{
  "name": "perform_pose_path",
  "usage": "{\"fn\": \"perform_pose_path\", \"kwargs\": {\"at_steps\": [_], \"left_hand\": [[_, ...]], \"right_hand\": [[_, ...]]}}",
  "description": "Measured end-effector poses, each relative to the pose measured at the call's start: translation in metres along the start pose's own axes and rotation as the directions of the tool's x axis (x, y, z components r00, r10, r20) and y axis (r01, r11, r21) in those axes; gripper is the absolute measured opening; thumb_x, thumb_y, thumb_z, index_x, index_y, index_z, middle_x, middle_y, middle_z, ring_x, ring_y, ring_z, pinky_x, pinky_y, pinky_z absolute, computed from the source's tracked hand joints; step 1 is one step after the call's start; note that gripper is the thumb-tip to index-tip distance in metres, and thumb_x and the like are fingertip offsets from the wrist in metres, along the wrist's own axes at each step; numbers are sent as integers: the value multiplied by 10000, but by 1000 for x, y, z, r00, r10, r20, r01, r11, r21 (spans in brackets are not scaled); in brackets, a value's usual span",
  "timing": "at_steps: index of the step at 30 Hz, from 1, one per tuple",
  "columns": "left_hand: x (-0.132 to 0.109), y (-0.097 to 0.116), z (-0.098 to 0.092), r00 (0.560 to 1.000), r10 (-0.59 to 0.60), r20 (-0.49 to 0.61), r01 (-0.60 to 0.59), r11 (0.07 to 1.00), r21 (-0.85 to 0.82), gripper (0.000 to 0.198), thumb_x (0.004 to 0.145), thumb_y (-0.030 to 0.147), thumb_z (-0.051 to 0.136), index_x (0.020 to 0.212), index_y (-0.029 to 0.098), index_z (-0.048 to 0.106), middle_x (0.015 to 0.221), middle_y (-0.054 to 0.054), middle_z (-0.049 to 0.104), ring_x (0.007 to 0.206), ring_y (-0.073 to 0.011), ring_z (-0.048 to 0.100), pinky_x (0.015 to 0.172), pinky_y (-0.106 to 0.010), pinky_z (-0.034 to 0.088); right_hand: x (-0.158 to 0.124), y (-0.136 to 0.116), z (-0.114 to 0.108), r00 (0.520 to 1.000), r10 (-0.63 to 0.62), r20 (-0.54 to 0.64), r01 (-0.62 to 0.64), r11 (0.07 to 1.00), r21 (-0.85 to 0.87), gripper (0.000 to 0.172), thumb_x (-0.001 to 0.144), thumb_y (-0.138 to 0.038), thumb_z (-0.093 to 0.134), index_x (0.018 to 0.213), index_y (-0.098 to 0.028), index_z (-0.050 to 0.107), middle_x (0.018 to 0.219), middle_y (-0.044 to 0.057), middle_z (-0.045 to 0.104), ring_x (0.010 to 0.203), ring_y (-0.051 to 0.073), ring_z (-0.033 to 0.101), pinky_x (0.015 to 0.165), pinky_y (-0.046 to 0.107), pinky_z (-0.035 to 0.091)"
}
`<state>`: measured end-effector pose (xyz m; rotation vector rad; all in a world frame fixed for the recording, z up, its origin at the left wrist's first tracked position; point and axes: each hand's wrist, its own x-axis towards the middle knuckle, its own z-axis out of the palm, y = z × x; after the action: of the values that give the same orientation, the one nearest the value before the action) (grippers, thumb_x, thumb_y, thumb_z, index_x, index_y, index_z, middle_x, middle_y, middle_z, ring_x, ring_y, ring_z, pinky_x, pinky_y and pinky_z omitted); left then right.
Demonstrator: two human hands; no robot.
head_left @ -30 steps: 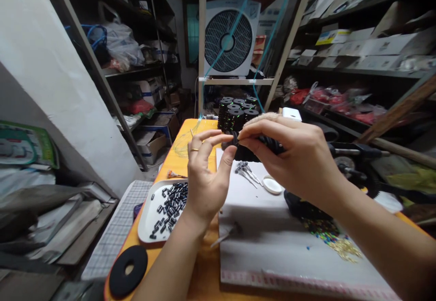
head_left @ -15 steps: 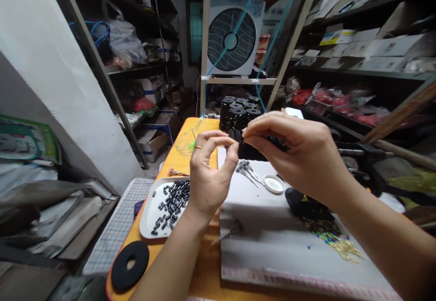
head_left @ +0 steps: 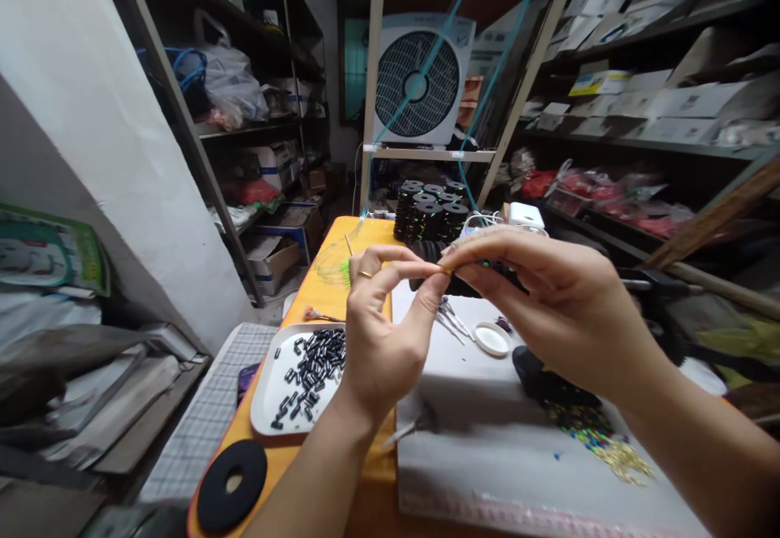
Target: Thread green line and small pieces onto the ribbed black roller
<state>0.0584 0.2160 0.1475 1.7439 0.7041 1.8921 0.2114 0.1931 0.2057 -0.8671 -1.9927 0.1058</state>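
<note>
Orange desk (head_left: 370, 493), white board (head_left: 475, 457) on it. Right hand (head_left: 542, 302) and left hand (head_left: 385, 335) above board's far edge, fingertips (head_left: 436, 281) meeting. White tray (head_left: 261, 410) along desk's left edge; black disc (head_left: 213, 491) at near-left corner. Small black tubes (head_left: 318, 361) in tray. Tiny piece (head_left: 446, 270), mostly hidden, between the fingertips, near board's far-left corner; each grip clamped on it, thumb against finger.

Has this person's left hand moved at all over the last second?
Yes, slightly: against the box fan, the left hand has shifted right in the view, and it now hides part of the grey-headed sticks that showed more fully before.
</note>
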Motion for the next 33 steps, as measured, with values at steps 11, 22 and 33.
{"fn": "perform_pose_path", "kwargs": {"at_steps": [11, 22, 33], "left_hand": [[-2, 6, 1, 1000, 2, 21, -2, 1000, -26, 39, 879, 191, 715, 870, 227, 730, 939, -32, 606, 976, -203, 555, 905, -373, 419], [-5, 12, 0, 996, 60, 70, -63, 997, 42, 87, 935, 235, 599, 932, 211, 683, 965, -58, 603, 1011, -238, 549, 933, -434, 417], [-5, 15, 5, 944, 322, 64, -328, 911, 249, 89, 813, 124, 726, 845, 194, 682, 840, -34, 696, 954, -234, 570, 900, -444, 446]], "right_hand": [[-12, -5, -4, 997, -37, -62, 35, 999, -30, 168, 920, -114, 636, 1035, -223, 691, 1012, 35, 685, 972, 169, 640, 850, 305, 510], [-16, -5, -3, 996, 62, -67, -60, 998, 35, 68, 934, -178, 629, 934, -224, 679, 922, 32, 667, 879, 177, 634, 752, 304, 509], [-34, -2, 1, 986, 114, -121, -100, 988, 114, 71, 936, -170, 644, 942, -234, 676, 936, 11, 666, 913, 137, 627, 790, 219, 507]]}}
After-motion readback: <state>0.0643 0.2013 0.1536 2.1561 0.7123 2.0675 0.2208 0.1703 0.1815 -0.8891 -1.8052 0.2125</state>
